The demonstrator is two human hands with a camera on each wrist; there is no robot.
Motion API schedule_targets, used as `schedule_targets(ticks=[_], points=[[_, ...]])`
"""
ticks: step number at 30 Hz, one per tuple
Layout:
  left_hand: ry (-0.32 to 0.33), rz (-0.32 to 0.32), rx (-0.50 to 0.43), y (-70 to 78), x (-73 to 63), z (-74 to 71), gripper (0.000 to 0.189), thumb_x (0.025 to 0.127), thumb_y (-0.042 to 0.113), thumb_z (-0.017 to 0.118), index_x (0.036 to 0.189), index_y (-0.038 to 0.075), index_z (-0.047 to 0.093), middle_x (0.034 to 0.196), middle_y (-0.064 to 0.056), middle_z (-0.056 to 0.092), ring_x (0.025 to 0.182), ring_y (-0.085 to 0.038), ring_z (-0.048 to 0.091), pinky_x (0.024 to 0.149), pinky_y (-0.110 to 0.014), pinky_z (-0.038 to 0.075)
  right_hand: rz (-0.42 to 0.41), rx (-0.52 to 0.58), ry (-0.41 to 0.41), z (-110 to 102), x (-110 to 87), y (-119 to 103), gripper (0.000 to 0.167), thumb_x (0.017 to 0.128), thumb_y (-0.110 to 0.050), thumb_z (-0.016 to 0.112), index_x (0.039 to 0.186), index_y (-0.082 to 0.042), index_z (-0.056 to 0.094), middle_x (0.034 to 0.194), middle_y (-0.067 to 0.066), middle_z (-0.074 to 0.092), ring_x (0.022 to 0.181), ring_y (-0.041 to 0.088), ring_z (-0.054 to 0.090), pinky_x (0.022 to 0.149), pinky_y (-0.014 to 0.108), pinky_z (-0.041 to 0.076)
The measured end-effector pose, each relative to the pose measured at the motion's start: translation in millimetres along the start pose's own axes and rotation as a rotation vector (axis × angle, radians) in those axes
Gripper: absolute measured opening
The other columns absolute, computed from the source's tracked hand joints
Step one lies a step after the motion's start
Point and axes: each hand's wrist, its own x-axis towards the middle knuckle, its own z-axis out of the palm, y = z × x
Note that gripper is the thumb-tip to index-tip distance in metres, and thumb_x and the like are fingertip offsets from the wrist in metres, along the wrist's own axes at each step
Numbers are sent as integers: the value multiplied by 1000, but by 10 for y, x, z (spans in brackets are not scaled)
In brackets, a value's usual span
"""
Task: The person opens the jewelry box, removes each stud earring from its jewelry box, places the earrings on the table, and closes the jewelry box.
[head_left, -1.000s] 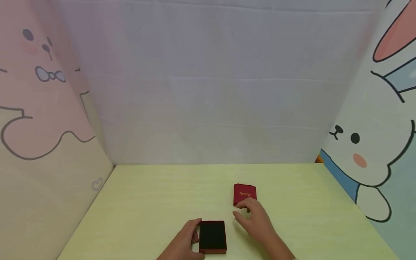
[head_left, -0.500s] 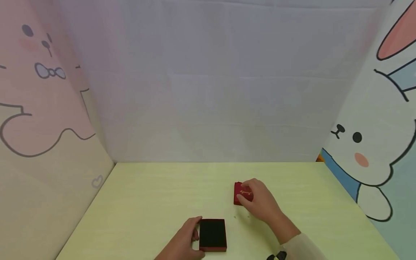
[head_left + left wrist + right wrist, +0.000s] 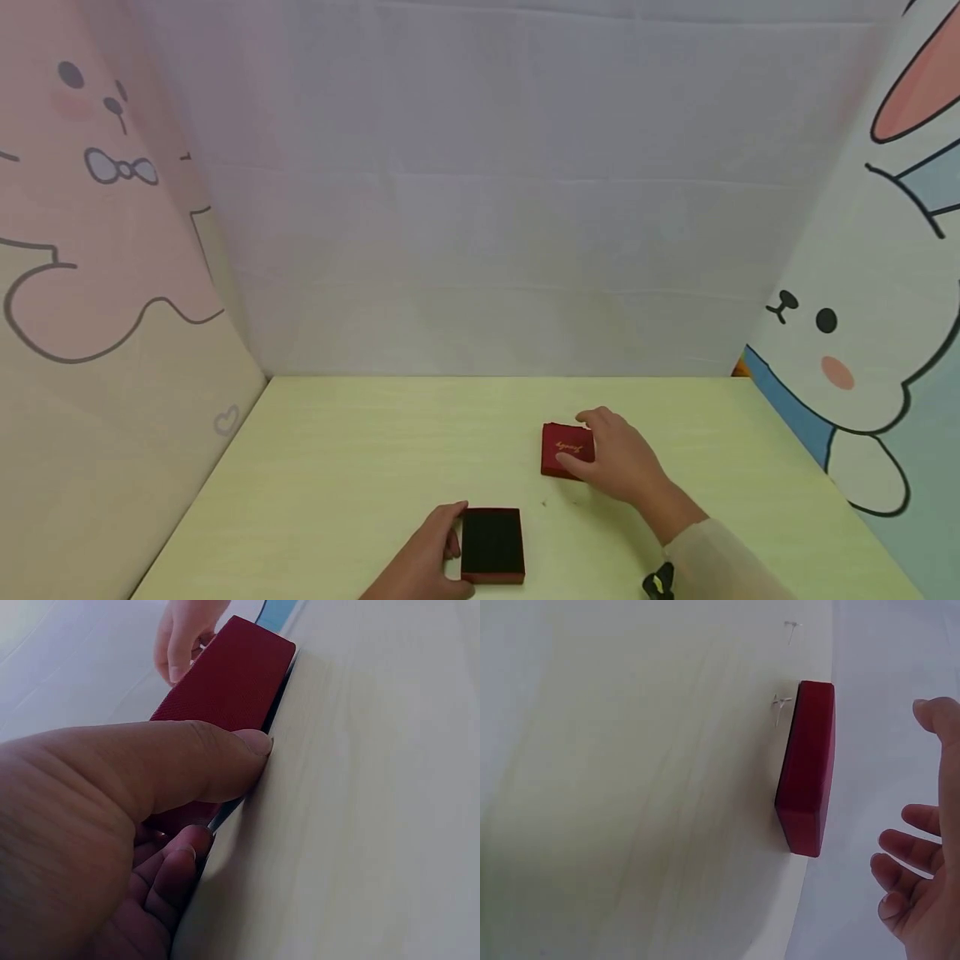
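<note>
In the head view my left hand (image 3: 431,557) grips the left side of a shallow red box (image 3: 492,577) with a black inside, index finger at its far corner and thumb at its near one. The left wrist view shows the thumb pressed along the red textured wall (image 3: 240,675). My right hand (image 3: 618,458) hovers at the right side of a red box lid (image 3: 558,437) with gold lettering, thumb overlapping it in the head view. From the right wrist, the fingers (image 3: 911,851) appear spread and apart from the red lid (image 3: 808,754).
Two tiny thin silvery pieces (image 3: 782,701) lie on the pale yellow table (image 3: 360,450), showing as specks (image 3: 543,503) between box and lid in the head view. White cloth (image 3: 480,208) hangs behind, with cartoon-printed cloth (image 3: 847,333) at both sides.
My right hand has moved forward from the lid's near edge to over it, then slightly right, uncovering more lettering. The left hand keeps its hold on the black-lined box.
</note>
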Motion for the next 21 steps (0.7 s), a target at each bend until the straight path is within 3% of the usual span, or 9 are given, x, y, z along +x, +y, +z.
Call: schedule_targets(ticks=[6,14,21], points=[[-3,18,0,-9,8,-6,95,74,15,92,152,-1,39,104,-2,50,92,-18,51,79,-31,46,18,-25,-42,26,21,74,79,86,-60,74,138,-3,57,130,13,58,110,34,62,94,53,52],[-1,37,12,-23,1,-7,95,73,15,91,151,-1,40,103,-2,49,90,-16,50,78,-29,45,108,-8,-130,136,78,102,94,79,-69,76,145,-7,50,131,10,53,90,22,60,79,46,54],[-1,36,13,-20,5,-13,95,73,15,91,151,-1,40,102,-3,49,90,-17,50,78,-30,45,136,-16,-184,240,126,87,107,72,-71,80,152,-8,45,137,12,52,93,23,59,77,45,53]])
